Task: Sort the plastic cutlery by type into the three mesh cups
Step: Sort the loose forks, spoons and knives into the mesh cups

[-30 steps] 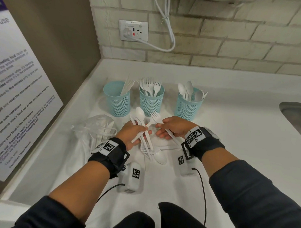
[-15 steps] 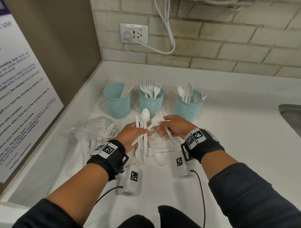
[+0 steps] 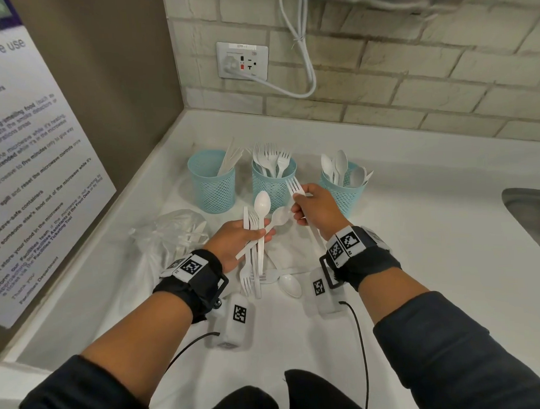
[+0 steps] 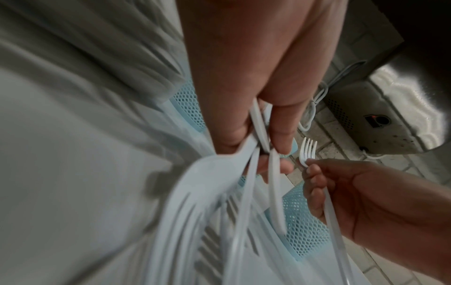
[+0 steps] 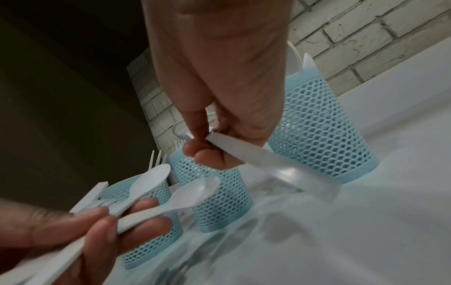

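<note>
Three light-blue mesh cups stand in a row: the left cup [image 3: 212, 182] holds knives, the middle cup [image 3: 273, 181] forks, the right cup [image 3: 343, 188] spoons. My left hand [image 3: 242, 239] grips a bundle of white cutlery [image 3: 257, 232], with two spoons, a fork and a knife showing. My right hand [image 3: 316, 210] pinches a single white fork [image 3: 295, 186] by its neck, tines up, just in front of the middle cup. The same fork [image 4: 308, 149] shows in the left wrist view. More loose cutlery [image 3: 277, 279] lies on the counter under my hands.
A crumpled clear plastic bag [image 3: 169, 235] lies left of my hands. The white counter [image 3: 432, 244] ends at a brick wall behind the cups and a brown side wall with a notice [image 3: 32, 169]. A steel sink [image 3: 532, 213] sits at the right edge.
My right hand has pulled the fork out of the bundle and lifted it up and back towards the middle cup. My left hand has risen a little with the rest of the bundle.
</note>
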Available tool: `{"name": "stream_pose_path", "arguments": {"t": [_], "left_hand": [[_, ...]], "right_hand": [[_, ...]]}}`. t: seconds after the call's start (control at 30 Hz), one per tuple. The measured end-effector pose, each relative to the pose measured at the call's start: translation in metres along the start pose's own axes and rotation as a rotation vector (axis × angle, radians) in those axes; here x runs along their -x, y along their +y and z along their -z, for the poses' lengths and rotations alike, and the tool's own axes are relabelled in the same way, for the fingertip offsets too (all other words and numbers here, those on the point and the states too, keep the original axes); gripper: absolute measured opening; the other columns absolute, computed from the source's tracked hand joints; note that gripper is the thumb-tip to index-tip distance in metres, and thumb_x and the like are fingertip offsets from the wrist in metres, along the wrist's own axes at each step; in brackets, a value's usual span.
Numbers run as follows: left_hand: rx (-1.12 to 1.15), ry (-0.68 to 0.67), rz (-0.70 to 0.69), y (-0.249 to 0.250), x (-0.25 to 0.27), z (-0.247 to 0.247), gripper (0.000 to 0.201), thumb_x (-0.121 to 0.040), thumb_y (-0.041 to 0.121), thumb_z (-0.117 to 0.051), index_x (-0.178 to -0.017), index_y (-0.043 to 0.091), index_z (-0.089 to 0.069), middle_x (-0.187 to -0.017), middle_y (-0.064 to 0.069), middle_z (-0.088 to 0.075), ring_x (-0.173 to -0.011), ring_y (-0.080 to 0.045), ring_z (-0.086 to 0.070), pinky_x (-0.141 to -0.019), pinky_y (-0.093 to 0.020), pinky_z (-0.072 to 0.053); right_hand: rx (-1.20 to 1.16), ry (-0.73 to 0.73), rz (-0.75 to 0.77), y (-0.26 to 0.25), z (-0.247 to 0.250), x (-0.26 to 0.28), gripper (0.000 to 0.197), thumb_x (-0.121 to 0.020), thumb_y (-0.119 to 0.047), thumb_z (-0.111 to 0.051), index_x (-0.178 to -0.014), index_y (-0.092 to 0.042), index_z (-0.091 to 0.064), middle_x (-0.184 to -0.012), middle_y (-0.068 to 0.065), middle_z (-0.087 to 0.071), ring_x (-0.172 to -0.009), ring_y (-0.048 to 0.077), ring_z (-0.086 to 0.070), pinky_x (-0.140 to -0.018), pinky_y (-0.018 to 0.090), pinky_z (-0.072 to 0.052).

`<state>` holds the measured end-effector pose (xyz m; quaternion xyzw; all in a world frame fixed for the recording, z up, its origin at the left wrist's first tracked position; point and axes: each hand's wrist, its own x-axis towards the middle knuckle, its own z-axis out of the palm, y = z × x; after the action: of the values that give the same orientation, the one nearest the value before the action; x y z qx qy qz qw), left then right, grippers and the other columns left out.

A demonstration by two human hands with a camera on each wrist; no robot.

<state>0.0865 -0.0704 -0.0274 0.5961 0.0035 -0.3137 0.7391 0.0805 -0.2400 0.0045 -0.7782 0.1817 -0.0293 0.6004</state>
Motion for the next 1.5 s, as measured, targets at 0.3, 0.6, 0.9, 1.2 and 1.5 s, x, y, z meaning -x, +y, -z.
{"name": "stream_pose_path", "arguments": {"t": [0.3,0.6,0.9,1.2,1.5], "left_hand": [[0.070,-0.072,-0.017,0.009,0.001,0.000,0.033,-0.092,-0.007,-0.045,-0.123,0.000,-0.053,-0.116,-0.017,-0.061,-0.103,-0.020,-0.063,-0.080,-0.018,-0.054],[0.068,-0.119,-0.042,0.011,0.002,0.001,0.035,-0.093,-0.007,-0.042,-0.127,0.001,-0.050,-0.118,-0.015,-0.061,-0.103,-0.017,-0.062,-0.084,-0.019,-0.053],[0.071,-0.118,-0.143,0.024,0.006,0.002,0.035,-0.095,-0.004,-0.040,-0.126,0.008,-0.051,-0.108,-0.004,-0.066,-0.098,-0.007,-0.064,-0.079,-0.015,-0.052],[0.207,-0.032,-0.297,0.042,0.007,-0.002,0.032,-0.097,0.003,-0.038,-0.124,0.016,-0.051,-0.093,0.015,-0.071,-0.090,-0.003,-0.062,-0.072,-0.014,-0.052],[0.385,-0.021,-0.358,0.042,0.004,-0.005,0.034,-0.098,0.001,-0.036,-0.129,0.010,-0.046,-0.104,0.004,-0.063,-0.090,-0.005,-0.060,-0.076,-0.016,-0.052]], "right_hand": [[0.035,-0.098,-0.032,-0.006,-0.006,0.001,0.010,-0.095,-0.020,-0.048,-0.089,-0.013,-0.049,-0.070,0.003,-0.056,-0.053,0.013,-0.053,-0.046,0.020,-0.045],[0.008,-0.125,-0.022,-0.009,-0.010,0.003,0.004,-0.097,-0.013,-0.040,-0.099,-0.017,-0.041,-0.064,0.004,-0.050,-0.046,0.012,-0.039,-0.041,0.020,-0.032],[0.017,-0.279,-0.055,-0.001,0.000,0.005,0.016,-0.084,-0.023,-0.067,-0.075,-0.013,-0.058,-0.044,-0.005,-0.039,-0.042,0.009,-0.029,-0.041,0.020,-0.024],[0.302,-0.756,-0.283,0.020,-0.001,-0.010,0.060,-0.056,-0.068,-0.075,-0.107,-0.039,-0.067,-0.114,-0.002,-0.049,-0.057,0.011,-0.027,-0.061,0.032,-0.009],[0.229,-0.735,-0.301,0.020,-0.003,-0.001,0.007,-0.081,-0.021,-0.070,-0.086,-0.017,-0.072,-0.089,0.012,-0.059,-0.047,0.006,-0.026,-0.039,0.016,-0.021]]}}
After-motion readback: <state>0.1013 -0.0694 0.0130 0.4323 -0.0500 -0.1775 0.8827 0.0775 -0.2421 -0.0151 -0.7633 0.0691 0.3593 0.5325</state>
